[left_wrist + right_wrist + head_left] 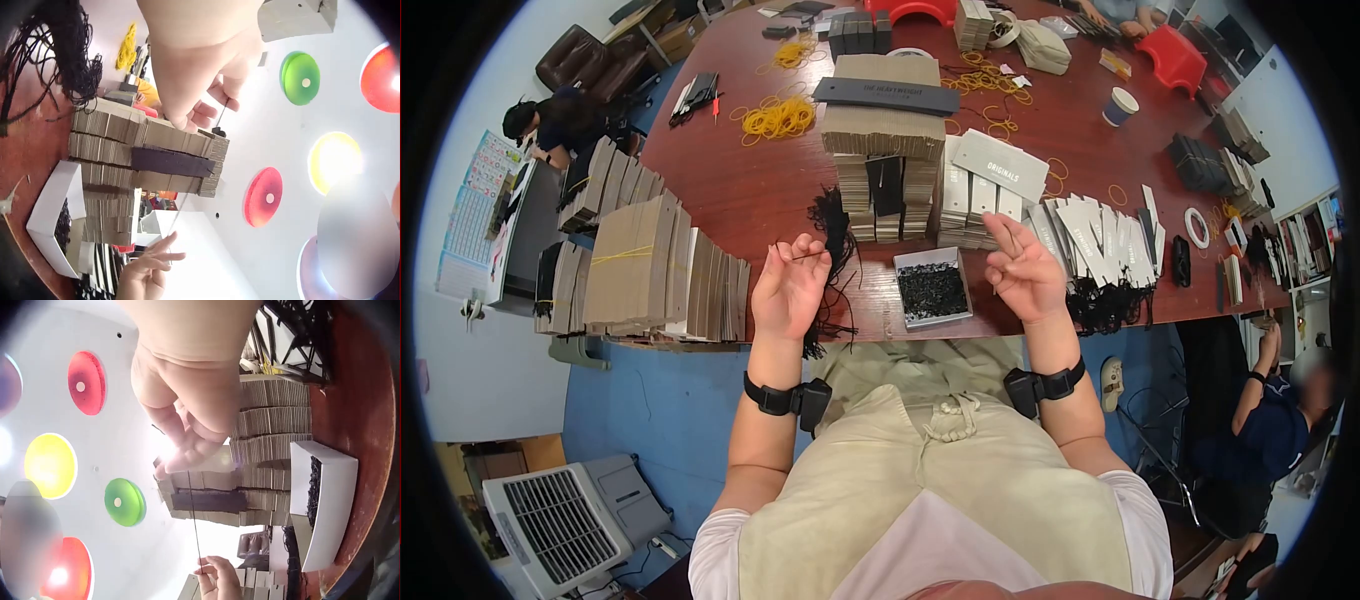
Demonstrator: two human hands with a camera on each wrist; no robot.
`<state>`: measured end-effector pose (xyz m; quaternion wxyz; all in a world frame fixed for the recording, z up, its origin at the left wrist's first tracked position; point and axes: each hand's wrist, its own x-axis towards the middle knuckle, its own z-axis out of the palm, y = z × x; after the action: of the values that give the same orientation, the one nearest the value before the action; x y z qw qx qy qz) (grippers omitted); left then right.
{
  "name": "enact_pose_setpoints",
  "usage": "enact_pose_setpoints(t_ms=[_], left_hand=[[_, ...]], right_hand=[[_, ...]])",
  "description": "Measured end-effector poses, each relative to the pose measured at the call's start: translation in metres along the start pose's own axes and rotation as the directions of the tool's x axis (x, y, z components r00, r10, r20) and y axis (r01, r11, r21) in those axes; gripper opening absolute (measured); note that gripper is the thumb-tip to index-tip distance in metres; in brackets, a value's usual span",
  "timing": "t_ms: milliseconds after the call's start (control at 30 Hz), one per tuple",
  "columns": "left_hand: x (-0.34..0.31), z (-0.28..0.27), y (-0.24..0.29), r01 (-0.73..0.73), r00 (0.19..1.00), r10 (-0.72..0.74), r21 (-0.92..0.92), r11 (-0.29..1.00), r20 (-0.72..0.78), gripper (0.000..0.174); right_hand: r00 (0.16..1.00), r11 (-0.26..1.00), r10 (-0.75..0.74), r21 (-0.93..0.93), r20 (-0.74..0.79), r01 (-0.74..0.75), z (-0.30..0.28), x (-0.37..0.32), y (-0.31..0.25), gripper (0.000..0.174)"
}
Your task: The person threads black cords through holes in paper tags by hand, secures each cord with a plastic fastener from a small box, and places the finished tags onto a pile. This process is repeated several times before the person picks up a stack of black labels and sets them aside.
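Both hands are raised over the near table edge, apart from each other. A thin black cord (194,522) runs between them in the right wrist view. My left hand (793,285) pinches one end of it between thumb and fingertips. At the other end, my right hand (1028,268) pinches the cord with its fingers bent. Between and beyond the hands sits a small white box (940,321) of short black pieces. A bundle of black cords (833,225) hangs beside the left hand. Behind the box rises a tall stack of brown cards (880,135), topped by a black printed tag (887,96).
White printed tags (1090,240) with black strings lie right of the right hand. More brown card stacks (635,262) stand at the left edge. Yellow rubber bands (777,120), a paper cup (1120,106) and a red stool (1172,60) are farther back. Other people sit around.
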<state>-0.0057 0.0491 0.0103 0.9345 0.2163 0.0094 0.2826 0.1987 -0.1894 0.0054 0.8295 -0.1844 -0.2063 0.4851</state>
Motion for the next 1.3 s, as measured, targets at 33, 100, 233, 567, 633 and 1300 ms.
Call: enact_pose_setpoints(t_ms=[33,100,233,567,633,1300], left_hand=[[0.000,-0.001,0.000,0.028,0.999,-0.026,-0.042,0.999,0.036,0.022],[0.001,-0.006,0.000,0.088,0.991,-0.075,-0.123,0.988,0.109,0.023],[-0.001,-0.002,-0.005,0.240,0.970,-0.243,0.107,0.965,0.016,0.023],[-0.003,0.030,-0.069,0.195,0.949,-0.315,0.797,0.572,-0.006,0.020],[-0.003,0.027,-0.073,0.188,0.947,-0.322,0.794,0.578,0.011,0.020],[-0.006,0.021,-0.078,0.264,0.949,-0.313,0.620,0.739,-0.031,0.007]], right_hand=[[1.000,0.996,0.009,-0.088,0.006,-0.008,0.002,-0.001,0.000,0.045],[1.000,0.983,0.021,-0.181,-0.008,-0.022,0.002,-0.002,0.003,0.042],[0.986,0.959,0.039,-0.270,-0.162,-0.082,-0.009,-0.002,0.012,0.029],[0.975,0.677,0.010,-0.716,-0.223,-0.171,0.048,0.018,0.040,0.019],[0.976,0.733,0.033,-0.659,-0.217,-0.171,0.052,0.019,0.040,0.019],[0.979,0.760,-0.023,-0.640,-0.202,-0.115,0.037,0.018,0.054,0.020]])
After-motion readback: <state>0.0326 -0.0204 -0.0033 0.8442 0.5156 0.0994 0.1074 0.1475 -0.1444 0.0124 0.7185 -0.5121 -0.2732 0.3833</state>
